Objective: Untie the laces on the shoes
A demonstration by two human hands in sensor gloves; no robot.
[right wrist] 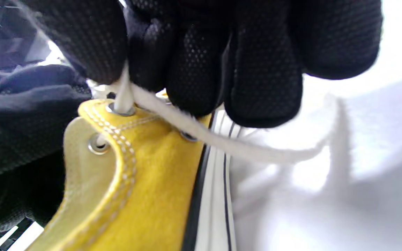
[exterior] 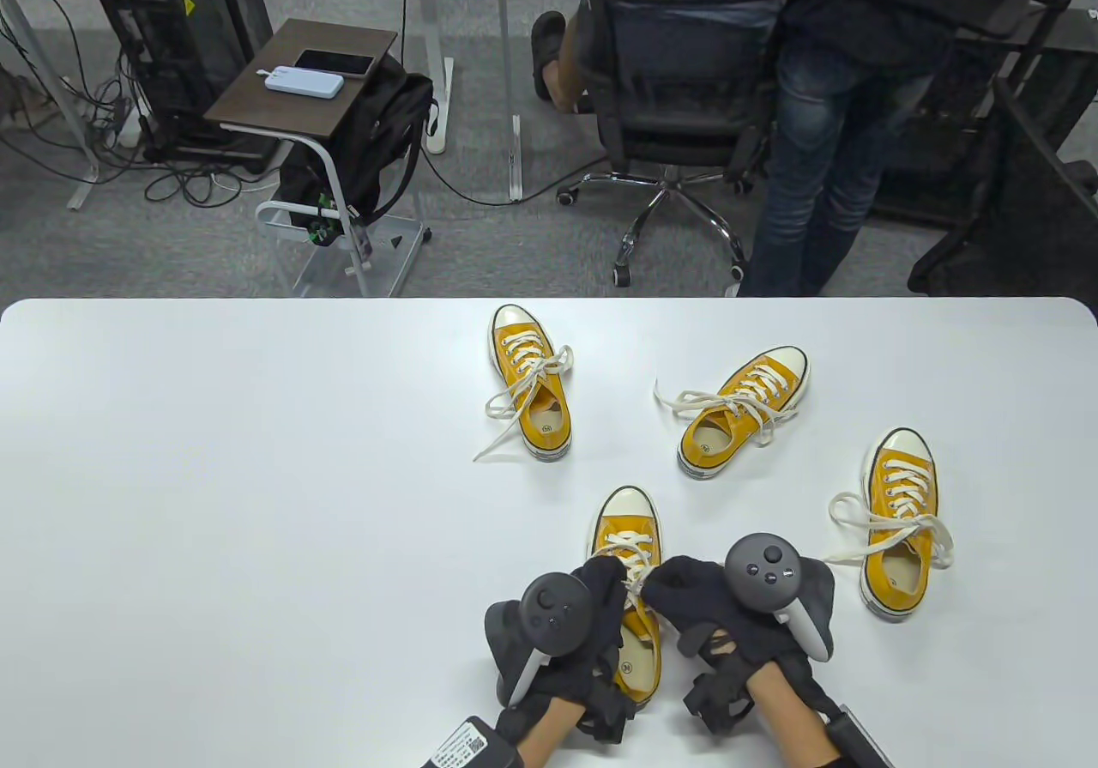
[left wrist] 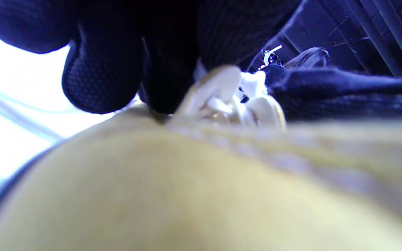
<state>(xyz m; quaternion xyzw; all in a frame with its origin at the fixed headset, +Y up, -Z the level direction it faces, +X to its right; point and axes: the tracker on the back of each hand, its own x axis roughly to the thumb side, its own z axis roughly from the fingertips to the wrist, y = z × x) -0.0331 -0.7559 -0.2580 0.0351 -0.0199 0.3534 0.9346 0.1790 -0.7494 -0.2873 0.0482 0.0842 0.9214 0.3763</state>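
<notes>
Several yellow canvas sneakers with white laces lie on the white table (exterior: 214, 476). The nearest shoe (exterior: 630, 536) sits toe away from me, at the front centre. My left hand (exterior: 600, 583) and right hand (exterior: 673, 588) meet over its laces (exterior: 633, 558) near the tongue. In the right wrist view my right fingers (right wrist: 187, 69) pinch a white lace (right wrist: 222, 141) beside the top eyelet of the yellow shoe (right wrist: 145, 181). In the left wrist view my left fingers (left wrist: 159, 69) press at the bunched laces (left wrist: 222, 97) above the blurred yellow upper (left wrist: 187, 184).
Three other yellow sneakers lie further off: one at centre back (exterior: 532, 382), one to its right (exterior: 742, 412) and one at the right (exterior: 899, 523), each with loose laces. Beyond the table edge stand an office chair (exterior: 678, 90) and a side table (exterior: 300, 81).
</notes>
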